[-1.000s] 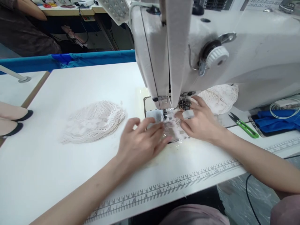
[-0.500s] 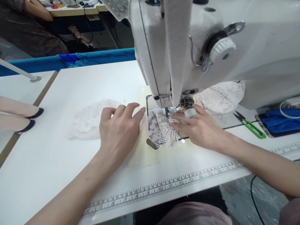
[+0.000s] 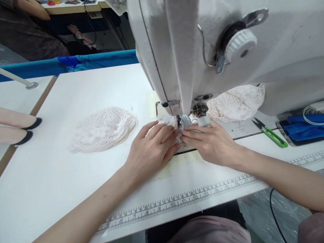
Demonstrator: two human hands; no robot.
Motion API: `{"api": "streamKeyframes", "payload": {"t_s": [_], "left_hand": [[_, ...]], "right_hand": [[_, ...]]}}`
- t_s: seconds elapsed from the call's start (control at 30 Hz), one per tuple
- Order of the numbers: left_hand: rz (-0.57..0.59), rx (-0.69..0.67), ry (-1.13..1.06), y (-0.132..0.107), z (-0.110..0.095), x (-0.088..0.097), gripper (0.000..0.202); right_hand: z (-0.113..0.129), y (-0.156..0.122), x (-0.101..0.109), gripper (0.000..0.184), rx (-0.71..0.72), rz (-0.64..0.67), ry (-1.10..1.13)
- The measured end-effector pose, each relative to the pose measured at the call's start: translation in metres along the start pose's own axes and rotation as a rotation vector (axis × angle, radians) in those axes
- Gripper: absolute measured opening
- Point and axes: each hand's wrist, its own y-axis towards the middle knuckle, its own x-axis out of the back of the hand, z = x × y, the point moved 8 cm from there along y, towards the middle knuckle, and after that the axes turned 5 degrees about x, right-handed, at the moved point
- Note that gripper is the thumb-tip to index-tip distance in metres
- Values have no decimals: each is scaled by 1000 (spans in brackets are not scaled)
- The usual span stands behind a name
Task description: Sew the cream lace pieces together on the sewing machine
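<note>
A white lace piece (image 3: 167, 120) lies under the needle of the sewing machine (image 3: 162, 50), mostly covered by my hands. My left hand (image 3: 154, 143) is closed on the lace, its fingers pinching the fabric just left of the presser foot (image 3: 178, 121). From the right, my right hand (image 3: 212, 141) presses its fingertips together on the lace edge beside the foot. A pile of white lace pieces (image 3: 103, 130) rests on the table to the left. More lace pieces (image 3: 236, 103) lie behind the needle, under the machine arm.
Green-handled thread snips (image 3: 272, 133) lie right of my right hand, beside a tray (image 3: 291, 136) with blue cloth. A printed ruler (image 3: 177, 202) runs along the front edge. A thin white post (image 3: 17, 77) stands at the left. Across the blue cloth barrier (image 3: 101, 60) sits another person (image 3: 27, 33).
My left hand has moved right from beside the lace pile onto the lace at the needle and closed on it. My right hand stays by the presser foot. The view has shifted slightly.
</note>
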Motion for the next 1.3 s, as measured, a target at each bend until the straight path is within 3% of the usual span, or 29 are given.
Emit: {"api": "streamKeyframes", "payload": {"t_s": [0.5, 0.67, 0.83, 0.93, 1.07, 1.2, 1.3], "left_hand": [[-8, -20, 54, -1, -6, 0, 26], [-10, -163, -20, -3, -14, 5, 24], [-19, -173, -33, -4, -16, 5, 14], [-46, -114, -93, -4, -14, 6, 16], [-48, 64, -207, -1, -2, 4, 15], [61, 246, -228, 4, 11, -6, 35], [139, 314, -221, 11, 17, -12, 24]], "right_hand": [[-4, 1, 1, 33, -4, -29, -10], [-7, 2, 3, 30, -13, -62, -29], [-12, 6, -3, 25, -65, 3, -34], [-11, 9, -3, 23, -50, -15, -57], [-11, 12, -1, 26, -33, -104, -94], [-26, 9, 1, 27, -163, -209, -13], [-37, 6, -2, 31, -270, -226, 43]]}}
